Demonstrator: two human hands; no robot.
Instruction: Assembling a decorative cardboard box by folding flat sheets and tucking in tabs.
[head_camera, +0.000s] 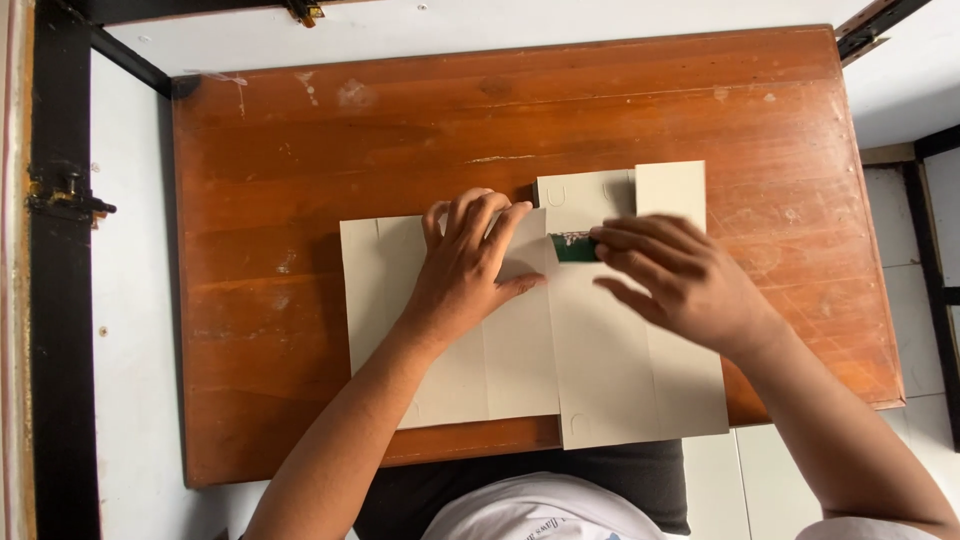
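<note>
Two hands worked flat beige cardboard on a wooden table.

The left hand (468, 262) lay spread, palm down, gripping nothing, on a flat creased beige cardboard sheet (450, 380) at the centre of the scuffed reddish-brown wooden table (300, 150). At its three o'clock the right hand (680, 280) pressed its fingertips on a small dark green piece (573, 247) against a second, overlapping beige cardboard sheet (620, 390); whether it pinched it could not be told. Both sheets lay unfolded, creases unused. White floor tiles (130, 350) and black metal bars (60, 300) surrounded the table.
</note>
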